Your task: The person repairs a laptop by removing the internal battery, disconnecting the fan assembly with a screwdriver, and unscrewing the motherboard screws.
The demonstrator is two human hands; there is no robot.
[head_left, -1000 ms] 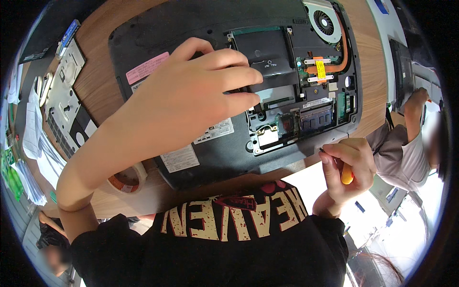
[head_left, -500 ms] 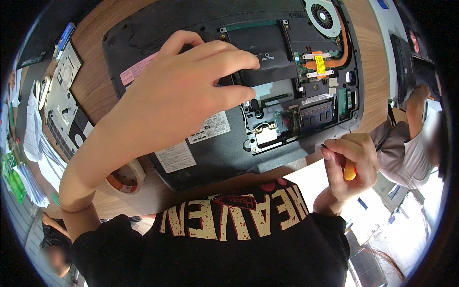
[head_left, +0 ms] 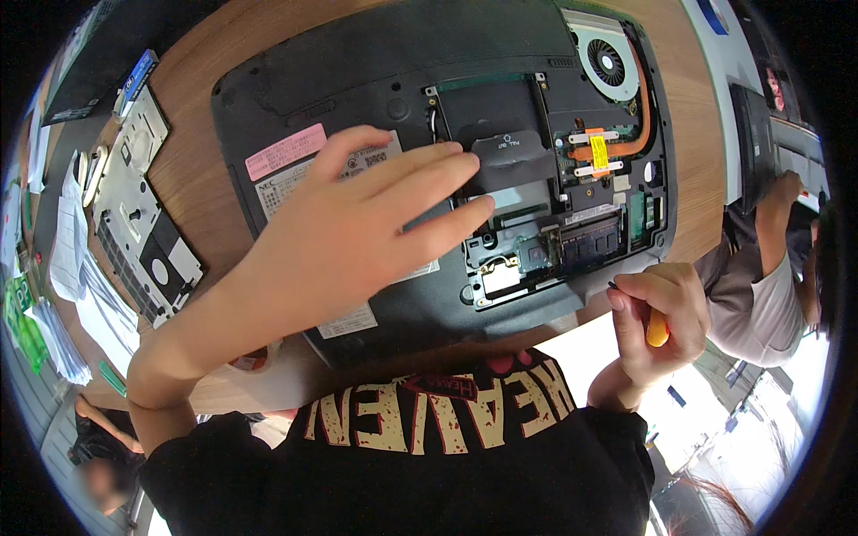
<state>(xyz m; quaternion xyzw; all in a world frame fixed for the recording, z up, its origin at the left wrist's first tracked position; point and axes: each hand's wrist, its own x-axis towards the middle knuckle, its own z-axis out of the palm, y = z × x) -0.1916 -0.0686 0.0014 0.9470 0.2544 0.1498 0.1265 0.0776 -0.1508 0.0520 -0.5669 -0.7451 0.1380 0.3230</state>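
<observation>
An upside-down black laptop [head_left: 357,76] lies with its base opened, showing a fan [head_left: 606,64], a copper heat pipe [head_left: 645,107] and memory modules [head_left: 590,248]. Over its left middle my left hand [head_left: 375,210] stretches with fingers spread, gripping nothing. Those fingertips are at the left edge of the bay, next to a dark pull tab [head_left: 508,159]; whether they touch is unclear. Off the laptop's lower right corner, my right hand [head_left: 661,313] is closed around a screwdriver with an orange-yellow handle [head_left: 658,329]. A dark tip pokes out between thumb and forefinger.
The removed bottom cover [head_left: 143,210] rests at the left, near papers [head_left: 107,308] and a small blue box [head_left: 138,76]. A tape roll [head_left: 255,357] is partly hidden under my left forearm. Another person's arm [head_left: 776,223] is at the right, by a dark device [head_left: 752,134].
My left fingers have drawn nearer each other and sit a little lower by the bay's edge. The whole view has shifted slightly. My right hand keeps its hold.
</observation>
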